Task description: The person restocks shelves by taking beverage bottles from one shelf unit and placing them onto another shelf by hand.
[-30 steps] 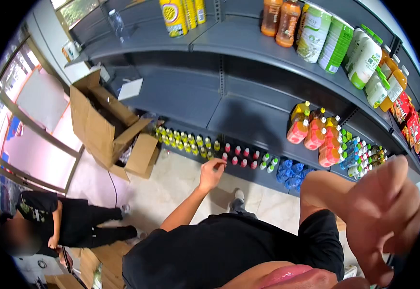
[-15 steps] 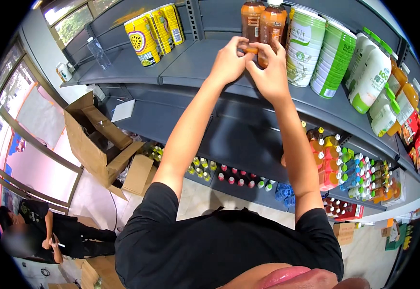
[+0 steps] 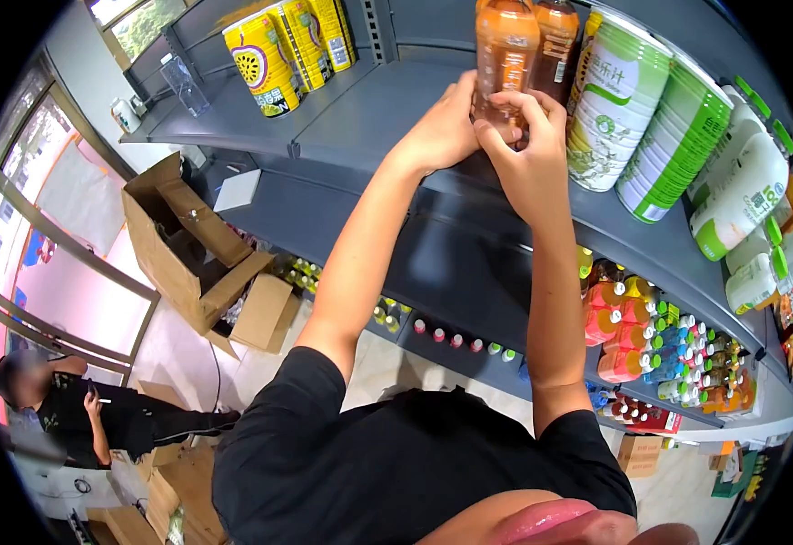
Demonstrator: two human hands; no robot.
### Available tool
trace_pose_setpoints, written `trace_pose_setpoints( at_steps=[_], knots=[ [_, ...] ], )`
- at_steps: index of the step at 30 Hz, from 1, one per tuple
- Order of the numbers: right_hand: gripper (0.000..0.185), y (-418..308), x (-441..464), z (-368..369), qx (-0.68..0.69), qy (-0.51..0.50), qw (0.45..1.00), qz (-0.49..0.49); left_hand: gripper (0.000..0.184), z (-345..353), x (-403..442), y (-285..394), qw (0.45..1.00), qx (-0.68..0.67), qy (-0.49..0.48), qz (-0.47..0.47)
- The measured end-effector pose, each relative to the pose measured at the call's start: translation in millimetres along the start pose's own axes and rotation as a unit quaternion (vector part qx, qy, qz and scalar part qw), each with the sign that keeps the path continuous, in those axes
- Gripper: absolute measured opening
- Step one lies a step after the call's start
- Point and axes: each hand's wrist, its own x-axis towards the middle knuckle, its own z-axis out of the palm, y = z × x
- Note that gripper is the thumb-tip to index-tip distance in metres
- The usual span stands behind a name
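Both hands are at the upper shelf (image 3: 342, 118), around an orange-brown bottle (image 3: 507, 54). My left hand (image 3: 446, 123) is wrapped against the bottle's left side, its far fingers hidden behind it. My right hand (image 3: 531, 145) has its fingers curled on the bottle's lower right side. A second dark orange bottle (image 3: 555, 50) stands just behind and to the right. Tall white-and-green cans (image 3: 614, 100) are right of my right hand, and yellow passion-fruit cans (image 3: 265, 68) are on the left of the shelf.
An open cardboard box (image 3: 178, 245) is at the left. Lower shelves hold pink bottles (image 3: 619, 327) and small bottles. White bottles (image 3: 746, 195) stand at the upper right. Another person (image 3: 97, 409) in black is at the lower left. A clear bottle (image 3: 183, 86) stands on the upper shelf.
Both hands rose from apart to the upper shelf, then closed around the front orange bottle. That bottle now stands in front of the other one. The other person's arms have moved.
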Motion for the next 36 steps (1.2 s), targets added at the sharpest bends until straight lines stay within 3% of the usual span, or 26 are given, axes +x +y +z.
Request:
trace_pose_setpoints(
  at_steps=[1,2,6,8,11,15,18,20,24,33,36],
  knots=[
    [0.04,-3,-1,-2,0.012,-0.009,1.0,0.002,0.068,-1,-3,2,0.999,0.032,0.025,-0.014],
    [0.038,-3,-1,-3,0.024,-0.013,0.999,-0.025,0.061,0,-2,-4,0.998,-0.022,0.05,0.036],
    [0.038,-11,-3,-8,0.084,-0.04,0.996,0.016,0.061,-1,-5,-2,0.962,-0.272,0.019,0.033],
    [0.039,-7,-3,-7,0.064,-0.02,0.998,-0.016,0.064,-3,-2,-11,0.974,-0.223,0.019,0.037],
    [0.041,-17,-3,-14,0.134,-0.102,0.983,0.072,0.07,-6,-7,-5,0.98,-0.19,-0.006,0.054],
    [0.045,-14,-7,-14,0.115,-0.085,0.986,0.085,0.077,-5,-12,7,0.982,-0.183,-0.02,0.038],
    [0.052,-19,-9,-16,0.114,-0.061,0.987,0.096,0.069,-4,-12,1,0.991,-0.102,0.002,0.092],
    [0.06,-13,-10,-10,0.092,-0.016,0.995,0.046,0.07,-3,-14,3,0.987,-0.128,-0.011,0.097],
    [0.076,-14,-7,-15,0.121,-0.05,0.989,0.07,0.071,-4,-21,18,0.957,-0.277,-0.073,0.054],
    [0.061,-7,-6,-14,0.121,-0.064,0.989,0.052,0.069,-6,-17,0,0.965,-0.216,-0.081,0.125],
    [0.061,-14,-6,-18,0.153,-0.079,0.983,0.065,0.071,0,-26,7,0.983,-0.104,0.005,0.15]
  ],
)
